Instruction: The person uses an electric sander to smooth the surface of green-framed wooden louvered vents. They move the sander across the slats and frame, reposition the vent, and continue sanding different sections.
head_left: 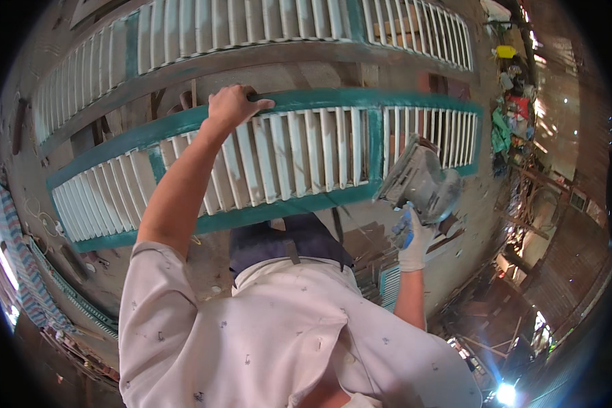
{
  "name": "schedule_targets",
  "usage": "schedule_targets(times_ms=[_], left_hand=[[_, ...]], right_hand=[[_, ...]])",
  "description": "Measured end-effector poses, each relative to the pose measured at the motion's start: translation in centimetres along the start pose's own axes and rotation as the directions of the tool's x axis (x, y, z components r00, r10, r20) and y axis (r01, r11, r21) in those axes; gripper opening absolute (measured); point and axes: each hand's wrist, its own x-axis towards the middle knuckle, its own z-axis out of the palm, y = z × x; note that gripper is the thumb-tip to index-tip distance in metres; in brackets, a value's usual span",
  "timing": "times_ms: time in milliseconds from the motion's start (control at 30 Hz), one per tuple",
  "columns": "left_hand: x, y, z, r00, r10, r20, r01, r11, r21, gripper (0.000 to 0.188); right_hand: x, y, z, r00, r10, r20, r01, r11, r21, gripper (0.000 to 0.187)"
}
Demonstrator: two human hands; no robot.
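Observation:
A long louvered shutter point(319, 100) with a green frame and pale slats lies across in front of me. My left hand point(232, 107) is bare and closed over its far rail, with the thumb lying along the green edge. In a white glove with blue on it, my right hand point(412, 243) grips a dusty grey power sander point(423, 183). The sander is tilted at the shutter's right part, over the near rail and the ends of the slats. Whether its pad touches the wood I cannot tell. Part of the gloved fingers is hidden behind the tool.
Beyond lies a second louvered shutter point(355, 20) with a brown near rail. A yellow container point(505, 52) and green cloth point(500, 129) are among clutter along the right side. A striped sheet point(20, 251) hangs at left. A bright light point(505, 393) shines at lower right.

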Motion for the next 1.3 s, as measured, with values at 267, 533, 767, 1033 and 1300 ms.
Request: schedule_targets(times_ms=[267,533,767,1033,1300], left_hand=[[2.2,10.5,2.6,0.992,-0.118,0.047,0.108,0.979,0.175,0.101],[3.5,9.8,3.2,0.997,-0.03,0.071,0.027,0.999,0.038,0.08],[-3.4,3.3,3.2,0.87,0.189,-0.456,-0.167,0.982,0.089,0.046],[-29.3,0.1,4.7,0.701,0.143,-0.699,-0.627,0.591,-0.508,0.059],[-34.5,-16.6,1.6,0.931,-0.1,-0.351,-0.257,0.501,-0.826,0.075]], right_hand=[[-0.7,2.6,-0.7,0.967,0.253,0.046,-0.256,0.935,0.247,0.037],[0.3,-0.6,0.2,0.948,0.236,0.213,-0.289,0.921,0.263,0.032],[-3.1,-2.0,3.9,0.923,0.14,0.358,-0.179,0.981,0.079,0.029],[-15.8,-5.1,20.0,0.876,-0.114,0.468,0.165,0.984,-0.07,0.041],[-32.7,-4.0,37.1,0.77,-0.032,0.637,-0.102,0.98,0.173,0.04]])
